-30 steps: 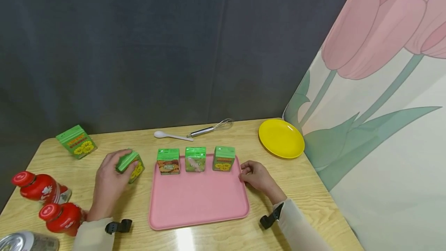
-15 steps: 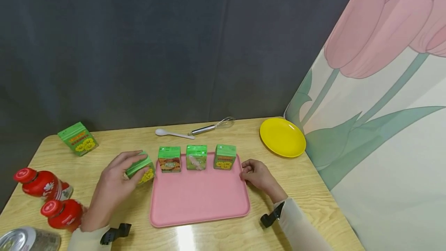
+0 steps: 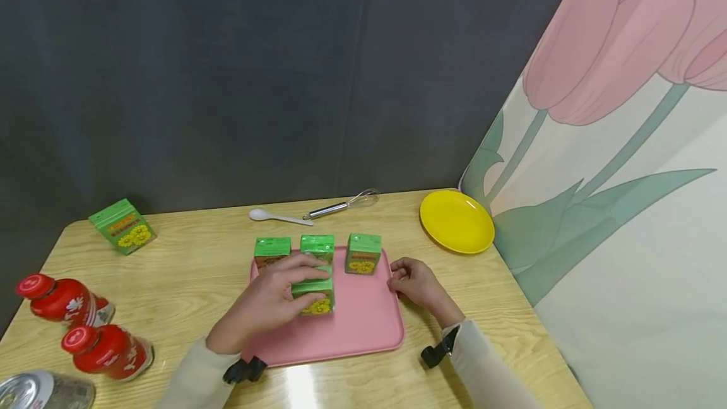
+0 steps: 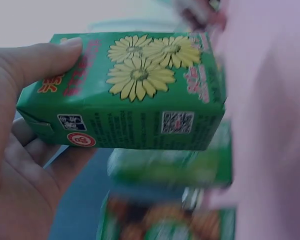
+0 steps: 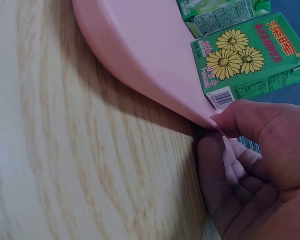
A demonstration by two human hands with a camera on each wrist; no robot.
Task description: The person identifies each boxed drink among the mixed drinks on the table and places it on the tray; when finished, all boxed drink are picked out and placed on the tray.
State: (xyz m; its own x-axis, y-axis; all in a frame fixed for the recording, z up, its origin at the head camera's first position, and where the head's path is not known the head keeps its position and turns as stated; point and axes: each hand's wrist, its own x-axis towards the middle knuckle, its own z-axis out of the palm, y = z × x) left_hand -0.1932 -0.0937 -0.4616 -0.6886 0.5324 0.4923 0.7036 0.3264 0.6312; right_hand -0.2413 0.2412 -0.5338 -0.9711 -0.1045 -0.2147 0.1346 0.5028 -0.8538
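Note:
My left hand [image 3: 272, 298] grips a green drink carton [image 4: 145, 90] with yellow flowers on its face, thumb on one side and fingers behind. In the head view it is over the pink tray [image 3: 363, 314], in front of the tray's back row. That row has a carton with a brown picture [image 3: 272, 246], a middle carton [image 3: 317, 243] partly covered by my hand, and another flower carton [image 3: 363, 254] at the right. At the tray's right edge, my right hand [image 3: 417, 283] pinches the rim between thumb and fingers, as the right wrist view shows.
One more flower carton [image 3: 123, 227] stands at the back left. Two red bottles [image 3: 70, 302] and a can [image 3: 48, 390] are along the left side. Behind the tray lie a white spoon [image 3: 278, 216] and a whisk [image 3: 343, 206]. A yellow plate [image 3: 457, 223] sits at the back right.
My left hand has carried the flower carton rightward from the table left of the tray to above the tray. My right hand stays at the tray's rim.

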